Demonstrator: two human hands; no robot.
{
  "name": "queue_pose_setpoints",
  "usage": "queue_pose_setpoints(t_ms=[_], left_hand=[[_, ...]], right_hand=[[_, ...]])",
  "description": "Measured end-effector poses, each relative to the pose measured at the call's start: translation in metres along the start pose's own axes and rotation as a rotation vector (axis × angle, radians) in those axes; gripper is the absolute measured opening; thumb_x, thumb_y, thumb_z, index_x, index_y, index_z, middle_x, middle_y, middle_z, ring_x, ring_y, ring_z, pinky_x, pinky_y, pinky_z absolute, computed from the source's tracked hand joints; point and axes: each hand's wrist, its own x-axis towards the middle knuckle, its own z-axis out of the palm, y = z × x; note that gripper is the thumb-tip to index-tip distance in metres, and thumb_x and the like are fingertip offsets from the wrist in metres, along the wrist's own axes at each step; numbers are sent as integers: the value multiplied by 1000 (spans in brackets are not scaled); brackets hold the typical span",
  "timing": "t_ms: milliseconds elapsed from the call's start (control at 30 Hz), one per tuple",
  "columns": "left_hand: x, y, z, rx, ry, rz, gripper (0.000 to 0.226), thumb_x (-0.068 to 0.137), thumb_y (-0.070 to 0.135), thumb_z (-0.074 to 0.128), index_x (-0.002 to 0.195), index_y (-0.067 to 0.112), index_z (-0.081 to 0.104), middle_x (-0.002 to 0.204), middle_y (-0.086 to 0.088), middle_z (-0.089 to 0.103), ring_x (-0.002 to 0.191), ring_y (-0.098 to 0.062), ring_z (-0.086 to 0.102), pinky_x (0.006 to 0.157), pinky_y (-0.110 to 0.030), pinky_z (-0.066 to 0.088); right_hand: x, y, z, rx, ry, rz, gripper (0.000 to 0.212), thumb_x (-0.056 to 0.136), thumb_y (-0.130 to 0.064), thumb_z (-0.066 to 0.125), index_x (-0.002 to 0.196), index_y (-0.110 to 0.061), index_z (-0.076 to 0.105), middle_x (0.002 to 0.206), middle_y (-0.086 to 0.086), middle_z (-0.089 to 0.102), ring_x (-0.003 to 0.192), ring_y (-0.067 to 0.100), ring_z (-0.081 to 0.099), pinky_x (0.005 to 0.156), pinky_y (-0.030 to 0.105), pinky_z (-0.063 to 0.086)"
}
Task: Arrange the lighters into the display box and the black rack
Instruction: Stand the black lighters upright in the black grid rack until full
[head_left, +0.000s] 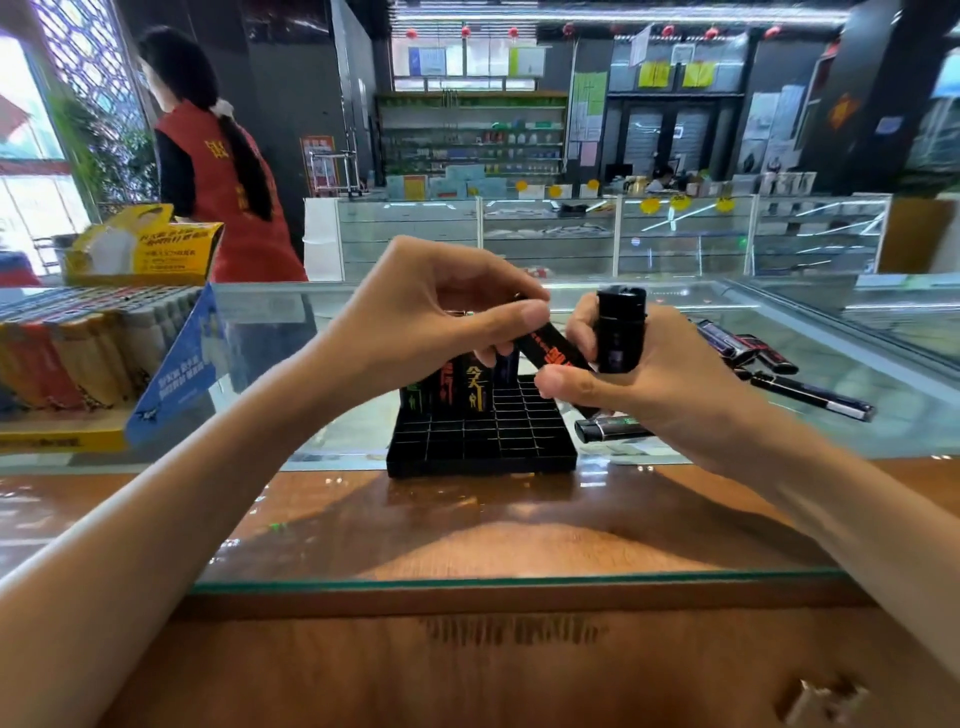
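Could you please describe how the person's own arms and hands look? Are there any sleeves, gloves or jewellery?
The left forearm and right forearm are bare; no sleeve comes into view. The left hand and right hand wear no gloves. I see no ring, watch or bracelet. The visible nails look short and unpainted.

Bare forearms (208, 467), left grip (447, 306), right grip (649, 379)

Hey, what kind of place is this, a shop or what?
Most likely a retail shop: glass display cases across the aisle, stocked shelves at the back, and a display box full of lighters beside the black rack on the glass countertop.
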Motion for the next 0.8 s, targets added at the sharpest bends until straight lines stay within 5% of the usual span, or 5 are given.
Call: queue_pose_setpoints(t_ms=[100,233,433,600,800], left_hand=[[4,-7,-2,-82,-7,-14,23,76,14,69,96,4,70,75,-2,73,61,-8,65,62,-17,53],[2,-13,-10,-128,-41,-16,23,78,12,67,100,9,69,84,3,74,71,-6,68,68,-15,52],[-1,-14,-11,-202,-49,-60,33,75,12,68,108,7,66,99,-4,73,91,-18,70,78,-22,54],[-2,-15,-10,-245,-43,-106,22,76,13,66,94,2,70,80,-11,73,75,-21,71,67,-23,56],[-1,-17,-6,-264,-47,-106,14,77,13,68,87,4,73,76,-12,73,69,-20,69,64,-22,56]], right_hand=[[-1,2,-3,93,-54,72,26,74,-37,71,80,-16,57,71,17,53,64,18,44,53,24,36],[-2,5,-10,361,-227,241,39,91,-35,48,108,-3,64,82,11,65,62,13,41,48,21,28],[-1,8,-9,344,-305,192,31,87,-29,57,91,1,60,78,19,47,61,7,40,48,17,31],[-2,7,-5,262,-249,119,12,82,-28,67,72,-23,65,64,-11,55,57,5,42,48,16,34],[-3,8,-4,151,-185,114,16,81,-32,70,71,-21,63,65,-9,53,58,7,42,49,16,34]])
